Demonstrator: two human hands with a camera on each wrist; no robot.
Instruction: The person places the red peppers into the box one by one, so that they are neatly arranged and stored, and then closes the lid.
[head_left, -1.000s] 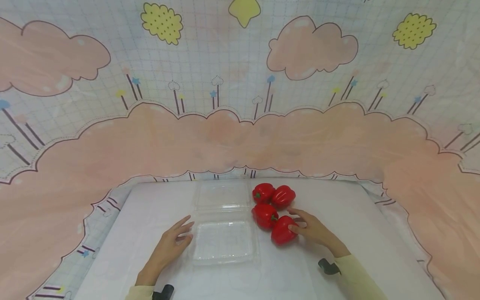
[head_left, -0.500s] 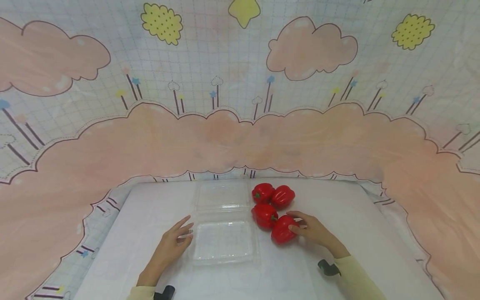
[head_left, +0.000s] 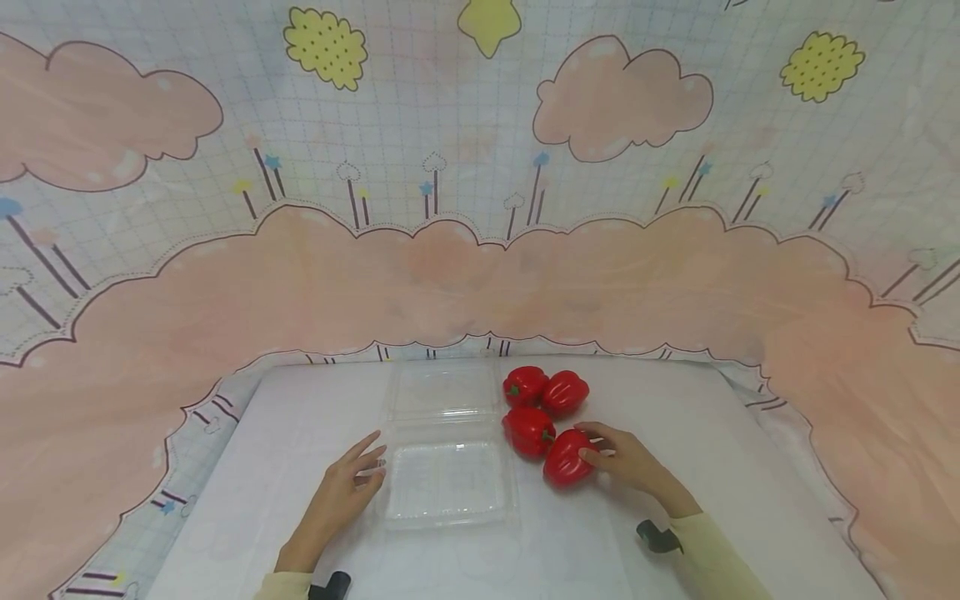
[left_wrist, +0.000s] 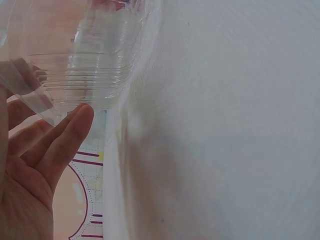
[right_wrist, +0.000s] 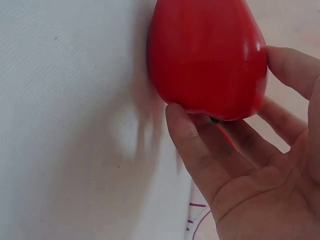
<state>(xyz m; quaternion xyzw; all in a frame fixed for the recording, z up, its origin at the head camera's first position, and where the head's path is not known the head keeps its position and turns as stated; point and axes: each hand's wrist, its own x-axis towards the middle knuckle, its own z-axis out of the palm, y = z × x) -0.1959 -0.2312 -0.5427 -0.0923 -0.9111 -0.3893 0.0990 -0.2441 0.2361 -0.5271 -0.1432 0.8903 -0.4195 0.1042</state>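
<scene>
In the head view, my right hand (head_left: 630, 458) holds the nearest red bell pepper (head_left: 567, 460) between thumb and fingers. The right wrist view shows that bell pepper (right_wrist: 207, 57) up close, with fingertips against its sides and a bit of green stem at its lower end. My left hand (head_left: 341, 492) is at the left edge of a clear plastic clamshell container (head_left: 450, 483), fingers loosely extended. In the left wrist view, a fingertip meets the corner of the clear container (left_wrist: 90, 75), and other fingers show partly through the plastic.
Three more red bell peppers stand close together: one (head_left: 529, 432) beside the held one, and two behind, left (head_left: 526, 387) and right (head_left: 565, 393). The container's lid (head_left: 446, 390) lies folded back, away from me. A white table (head_left: 315, 408) meets a cloud-patterned cloth (head_left: 480, 283) behind.
The held bell pepper has turned very slightly in my right hand, whose fingertips have shifted a little around it. My left hand stays almost still.
</scene>
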